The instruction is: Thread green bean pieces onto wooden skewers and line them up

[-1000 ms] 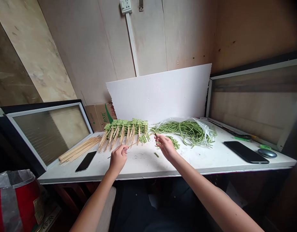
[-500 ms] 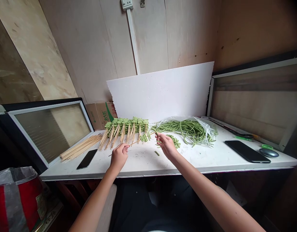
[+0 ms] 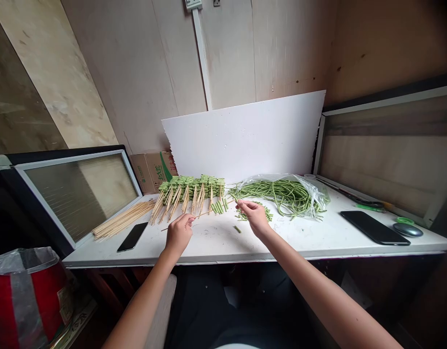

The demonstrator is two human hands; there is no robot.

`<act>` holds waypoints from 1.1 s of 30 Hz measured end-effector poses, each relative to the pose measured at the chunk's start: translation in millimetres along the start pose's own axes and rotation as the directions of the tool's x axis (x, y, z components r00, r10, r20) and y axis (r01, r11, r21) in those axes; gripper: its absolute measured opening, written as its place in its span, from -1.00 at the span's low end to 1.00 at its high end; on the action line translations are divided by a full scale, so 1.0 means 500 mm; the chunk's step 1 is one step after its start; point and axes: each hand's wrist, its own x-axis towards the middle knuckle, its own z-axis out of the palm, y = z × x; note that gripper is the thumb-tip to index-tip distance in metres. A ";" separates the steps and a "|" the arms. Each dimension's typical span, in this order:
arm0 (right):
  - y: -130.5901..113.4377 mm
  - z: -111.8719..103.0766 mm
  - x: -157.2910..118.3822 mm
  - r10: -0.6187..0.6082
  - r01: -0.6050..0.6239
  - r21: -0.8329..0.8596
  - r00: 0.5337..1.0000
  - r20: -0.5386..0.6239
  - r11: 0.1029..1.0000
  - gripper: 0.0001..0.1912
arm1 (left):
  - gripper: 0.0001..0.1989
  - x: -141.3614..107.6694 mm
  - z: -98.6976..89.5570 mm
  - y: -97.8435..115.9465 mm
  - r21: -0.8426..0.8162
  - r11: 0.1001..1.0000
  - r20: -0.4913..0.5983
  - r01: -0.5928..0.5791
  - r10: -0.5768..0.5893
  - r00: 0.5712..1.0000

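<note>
Nothing you can read for sure: the cardboard box [image 3: 152, 170] has green Chinese-style characters, too small to make out, and the label [image 3: 65, 304] on the red bin [image 3: 34, 300] is blurred.

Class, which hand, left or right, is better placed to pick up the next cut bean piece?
Probably the right hand: it is right beside the cut green beans, while the left hand is occupied gripping the wooden skewer.

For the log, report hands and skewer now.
Left hand, grip on bamboo skewer; right hand at its tip, above cut beans; loose bean piece below.
</note>
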 end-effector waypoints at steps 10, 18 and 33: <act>-0.015 0.003 0.000 -0.027 0.028 -0.003 0.999 0.023 1.000 -0.64 | -0.68 0.001 0.000 0.006 -0.020 1.000 -0.039 -0.008 0.007 0.999; -0.008 0.002 0.005 -0.007 0.007 0.038 1.000 0.002 0.999 -0.63 | -0.63 -0.002 0.001 0.009 -0.014 0.999 -0.038 -0.029 0.028 0.999; -0.011 -0.004 0.004 -0.035 0.033 0.027 0.998 0.050 0.999 -0.65 | -0.59 0.003 -0.012 0.013 -0.010 0.999 -0.032 -0.053 0.052 0.998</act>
